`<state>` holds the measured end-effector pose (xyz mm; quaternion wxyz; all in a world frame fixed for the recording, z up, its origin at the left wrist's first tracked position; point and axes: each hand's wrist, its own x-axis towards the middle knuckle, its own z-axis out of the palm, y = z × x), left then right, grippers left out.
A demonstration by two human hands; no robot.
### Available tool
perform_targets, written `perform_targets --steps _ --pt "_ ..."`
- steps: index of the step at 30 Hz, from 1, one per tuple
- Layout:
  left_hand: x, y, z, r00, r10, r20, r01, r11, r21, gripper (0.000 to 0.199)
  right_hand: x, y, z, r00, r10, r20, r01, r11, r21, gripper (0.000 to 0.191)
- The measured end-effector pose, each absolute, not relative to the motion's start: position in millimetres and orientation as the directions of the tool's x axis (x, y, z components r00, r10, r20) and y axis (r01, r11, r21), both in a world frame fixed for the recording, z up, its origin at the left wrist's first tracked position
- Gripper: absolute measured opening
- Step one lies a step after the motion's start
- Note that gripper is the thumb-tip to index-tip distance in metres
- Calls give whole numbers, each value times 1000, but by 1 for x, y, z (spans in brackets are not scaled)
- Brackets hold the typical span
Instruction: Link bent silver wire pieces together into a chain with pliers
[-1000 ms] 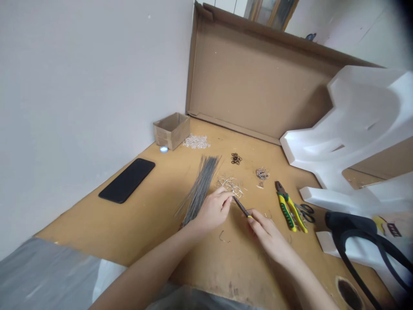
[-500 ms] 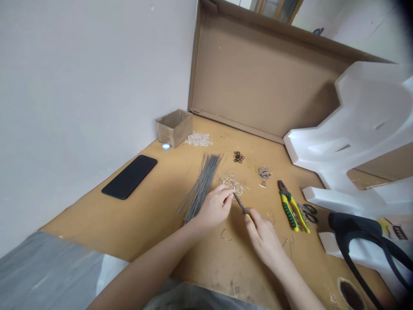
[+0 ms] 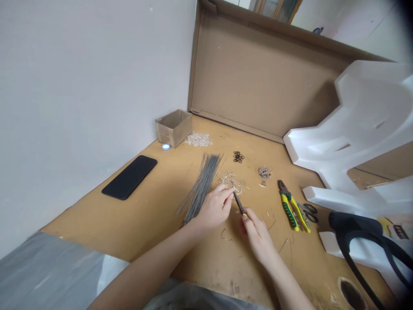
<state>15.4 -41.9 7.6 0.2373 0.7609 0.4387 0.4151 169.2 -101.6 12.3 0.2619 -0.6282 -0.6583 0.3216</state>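
My right hand [image 3: 258, 237] is closed around the yellow handle of slim, dark-nosed pliers [image 3: 239, 203]. Their tip meets the fingertips of my left hand [image 3: 215, 207], which are pinched together; whatever small piece they hold is too small to make out. Just beyond the fingers lies a loose pile of bent silver wire pieces [image 3: 229, 181]. A bundle of straight grey wires [image 3: 206, 178] runs along the left side of my left hand, partly hidden by it.
Green-yellow pliers [image 3: 288, 206] and scissors [image 3: 310, 212] lie right. Black rings [image 3: 238, 157], a silver heap [image 3: 265, 172], clear beads [image 3: 198, 139], a cardboard box [image 3: 174, 129] and a black phone [image 3: 129, 177] are further out. White foam [image 3: 325, 129] stands at the right.
My right hand has shifted slightly and rotated, so the pliers point more steeply toward the left fingertips. The left hand has stayed nearly still.
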Motion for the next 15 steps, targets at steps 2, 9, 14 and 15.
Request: perform_targets --steps 2,9,14,15 --pt "16 -42 7 267 865 425 465 -502 729 26 168 -102 11 -66 996 -56 653 1 -757 33" --pt "17 -41 5 263 858 441 459 -513 725 27 166 -106 17 -53 999 13 812 51 -581 30" --pt "17 -41 4 251 853 458 445 -522 728 27 163 -105 20 -57 998 25 860 62 -506 30" --pt "16 -41 4 248 851 462 437 -524 731 27 162 -105 20 -55 998 20 862 57 -503 29"
